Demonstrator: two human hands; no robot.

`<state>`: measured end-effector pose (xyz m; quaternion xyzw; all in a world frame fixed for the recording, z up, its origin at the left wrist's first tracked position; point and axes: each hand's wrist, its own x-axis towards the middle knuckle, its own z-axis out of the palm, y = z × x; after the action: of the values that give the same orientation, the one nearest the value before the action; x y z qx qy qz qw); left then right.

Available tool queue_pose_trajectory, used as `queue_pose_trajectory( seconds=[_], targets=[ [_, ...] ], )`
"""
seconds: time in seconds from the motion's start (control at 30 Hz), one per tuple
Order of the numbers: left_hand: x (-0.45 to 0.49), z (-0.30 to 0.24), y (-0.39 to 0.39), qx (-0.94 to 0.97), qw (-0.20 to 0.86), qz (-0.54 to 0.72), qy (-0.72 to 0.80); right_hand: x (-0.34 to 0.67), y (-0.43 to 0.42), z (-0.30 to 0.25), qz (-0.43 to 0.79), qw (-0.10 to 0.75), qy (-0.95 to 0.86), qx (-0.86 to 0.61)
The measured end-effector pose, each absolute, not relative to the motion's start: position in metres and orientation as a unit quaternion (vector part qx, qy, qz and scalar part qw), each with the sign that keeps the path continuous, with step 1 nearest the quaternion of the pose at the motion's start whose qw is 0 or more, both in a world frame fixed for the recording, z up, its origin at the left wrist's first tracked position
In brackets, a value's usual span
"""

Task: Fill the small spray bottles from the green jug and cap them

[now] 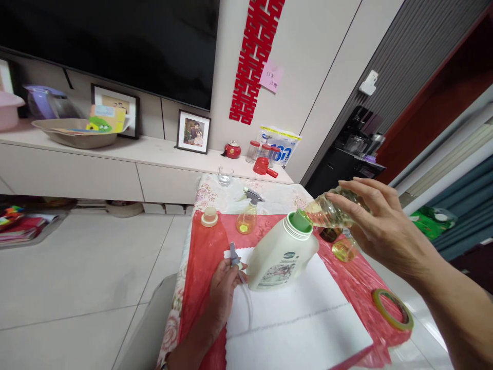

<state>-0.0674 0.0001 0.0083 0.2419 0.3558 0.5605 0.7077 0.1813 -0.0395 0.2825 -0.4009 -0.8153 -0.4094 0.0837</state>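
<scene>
My right hand (379,226) grips a small clear bottle (332,211) of yellowish liquid, tilted with its mouth at the green funnel (299,220) in the neck of a white plastic bottle (280,252). The white bottle stands on a white paper towel (296,318). My left hand (223,290) rests on the table left of the white bottle, fingers closed on a grey spray head (234,255) whose thin tube trails down over the towel.
A spray bottle (248,213) with yellow liquid, a cream cap (209,217) and a glass (225,176) stand farther back on the red cloth (200,257). A yellow-filled cup (344,250) and a dark jar (330,235) sit under my right hand. A tape roll (392,308) lies at right.
</scene>
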Motion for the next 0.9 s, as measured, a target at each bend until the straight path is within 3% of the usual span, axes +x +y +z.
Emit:
queue_pose_trajectory(
  seconds=[0.9],
  targets=[
    [-0.067,0.006,0.0,0.248,0.705,0.557,0.361,0.179,-0.043,0.294,-0.436,0.046,-0.815,-0.379]
  ],
)
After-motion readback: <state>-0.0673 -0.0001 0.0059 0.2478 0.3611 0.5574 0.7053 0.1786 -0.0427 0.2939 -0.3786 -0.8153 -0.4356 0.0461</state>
